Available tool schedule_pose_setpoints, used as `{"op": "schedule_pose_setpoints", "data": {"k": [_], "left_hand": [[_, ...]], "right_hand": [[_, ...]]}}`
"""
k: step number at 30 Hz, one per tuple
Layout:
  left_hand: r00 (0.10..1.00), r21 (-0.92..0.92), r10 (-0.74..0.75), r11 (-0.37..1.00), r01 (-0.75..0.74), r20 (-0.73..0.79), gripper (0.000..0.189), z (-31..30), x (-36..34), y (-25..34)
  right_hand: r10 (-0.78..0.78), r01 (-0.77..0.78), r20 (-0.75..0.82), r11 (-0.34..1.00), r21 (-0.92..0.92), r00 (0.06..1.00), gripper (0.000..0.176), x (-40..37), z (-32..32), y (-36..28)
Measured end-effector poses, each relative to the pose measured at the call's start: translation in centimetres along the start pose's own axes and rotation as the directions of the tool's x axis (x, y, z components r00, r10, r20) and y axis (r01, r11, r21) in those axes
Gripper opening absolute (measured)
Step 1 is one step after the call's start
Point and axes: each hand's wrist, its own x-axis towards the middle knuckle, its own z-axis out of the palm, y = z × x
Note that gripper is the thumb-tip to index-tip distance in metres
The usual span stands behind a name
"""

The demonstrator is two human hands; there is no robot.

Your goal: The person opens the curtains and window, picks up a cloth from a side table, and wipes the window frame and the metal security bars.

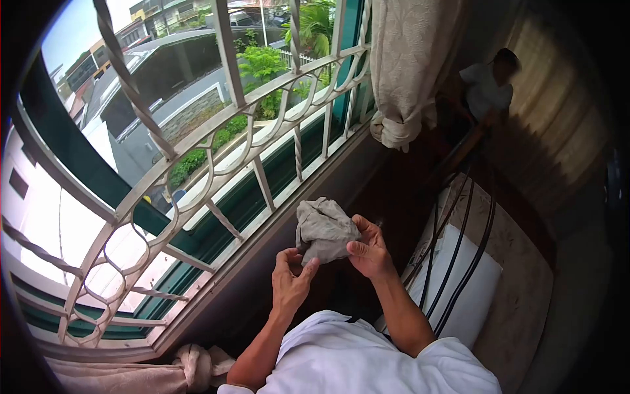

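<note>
A crumpled grey cloth (326, 230) is held up in front of my body, between my two hands. My left hand (293, 277) pinches its lower left edge with thumb and fingers. At the right side, my right hand (371, 248) grips the cloth, its thumb in front and the other fingers partly hidden behind. Just beyond the cloth runs the window sill (259, 226), and a white metal window grille (226, 151) with twisted bars and curved pieces stands above it.
A knotted curtain (400, 72) hangs right of the window; another knotted curtain (193, 368) is at lower left. On the right lies a bed or cushioned seat (518, 295) with a white pillow (462, 282) behind dark curved rails (469, 269). A person (489, 88) is at the upper right.
</note>
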Motion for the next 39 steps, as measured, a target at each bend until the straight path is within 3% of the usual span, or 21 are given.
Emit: {"op": "schedule_pose_setpoints", "data": {"k": [2,4,5,7,12,14,16,17,19,20,22,24,25,26,28,30,32,34,36,38,39], "left_hand": [[0.997,0.005,-0.041,0.999,0.041,0.059,0.049,0.6,0.8,0.3],[0.937,-0.166,-0.106,0.972,0.168,0.333,0.041,0.6,1.9,-0.8],[0.932,-0.162,-0.111,0.971,0.176,0.346,0.041,1.0,1.6,-1.2],[0.988,-0.302,0.130,0.948,-0.099,0.086,0.032,1.3,1.4,-1.2],[0.980,-0.355,0.193,0.921,-0.160,0.059,0.024,0.0,1.6,1.5],[0.937,-0.213,0.342,0.923,-0.322,0.066,0.020,0.3,2.1,2.1],[0.916,-0.264,0.393,0.894,-0.362,0.075,0.019,0.9,2.4,2.9],[0.894,-0.320,0.442,0.860,-0.397,0.077,0.018,1.2,2.7,3.3],[0.886,-0.285,0.409,0.895,-0.343,0.218,0.017,1.5,3.5,3.6],[0.863,-0.246,0.370,0.923,-0.298,0.344,0.017,1.6,4.2,3.9],[0.852,-0.107,0.240,0.971,-0.215,0.466,0.021,2.3,5.6,4.4],[0.752,-0.056,0.403,0.896,-0.440,0.522,0.024,3.7,7.0,5.0],[0.720,-0.061,0.566,0.801,-0.596,0.402,0.024,4.6,7.7,5.6],[0.721,-0.058,0.568,0.799,-0.598,0.397,0.024,4.9,8.7,5.9],[0.787,0.161,0.542,0.784,-0.600,0.293,0.024,5.1,10.5,6.4],[0.833,0.308,0.490,0.776,-0.551,0.255,0.027,5.9,11.3,6.9],[0.751,0.493,0.655,0.628,-0.602,0.083,0.029,7.2,12.6,7.3],[0.719,0.504,0.695,0.623,-0.598,-0.006,0.029,8.0,13.6,7.2],[0.880,0.320,0.473,0.830,-0.456,0.025,0.028,8.3,14.4,7.3],[0.893,0.315,0.444,0.839,-0.444,0.077,0.026,8.6,14.8,7.4],[0.898,0.320,0.421,0.839,-0.440,0.131,0.025,8.7,15.2,7.7]], "right_hand": [[-0.067,0.067,-0.022,0.998,-0.017,0.997,0.029,-0.9,-1.0,0.2],[-0.058,0.059,-0.034,0.998,0.014,0.998,0.033,-1.8,-1.7,0.1],[-0.061,0.062,-0.048,0.998,0.011,0.997,0.033,-2.3,-1.8,-0.1],[-0.142,0.127,-0.083,0.978,-0.166,0.986,0.027,-2.7,-2.1,-0.6],[-0.213,0.133,-0.162,0.906,-0.402,0.964,0.023,-2.8,-4.1,-0.6],[-0.218,0.124,-0.152,0.875,-0.469,0.964,0.024,-2.9,-6.2,-0.5],[0.074,-0.370,-0.455,0.703,-0.608,0.887,0.026,-3.4,-8.4,-0.5],[0.068,-0.366,-0.456,0.707,-0.605,0.887,0.026,-3.2,-8.3,-0.8],[-0.104,-0.341,-0.411,0.398,-0.852,0.906,0.041,-2.5,-7.3,-1.7],[-0.108,-0.338,-0.409,0.398,-0.853,0.906,0.041,-1.6,-6.5,-1.8],[-0.212,0.095,-0.083,0.710,-0.698,0.974,0.064,0.4,-5.3,-1.5],[-0.064,0.091,0.067,0.780,-0.620,0.996,0.061,2.1,-7.1,-0.6],[0.073,0.061,0.222,0.840,-0.540,0.972,0.059,2.9,-7.6,-0.4],[0.074,0.063,0.229,0.840,-0.538,0.971,0.059,3.2,-7.9,-0.1],[0.235,-0.224,0.005,0.931,-0.289,0.972,0.036,3.4,-8.2,0.4],[0.278,-0.284,-0.060,0.920,-0.271,0.959,0.028,4.8,-9.9,0.4],[0.302,-0.320,-0.109,0.911,-0.261,0.947,0.023,7.9,-11.9,-0.4],[0.215,-0.272,-0.296,0.948,-0.165,0.931,0.020,10.1,-14.0,-1.9],[0.149,-0.200,-0.342,0.972,-0.120,0.928,0.024,13.9,-17.5,-4.0],[0.134,-0.164,-0.311,0.984,-0.073,0.941,0.022,18.1,-20.3,-7.0],[0.083,-0.147,-0.313,0.972,-0.184,0.946,0.024,20.5,-21.1,-8.5]]}}
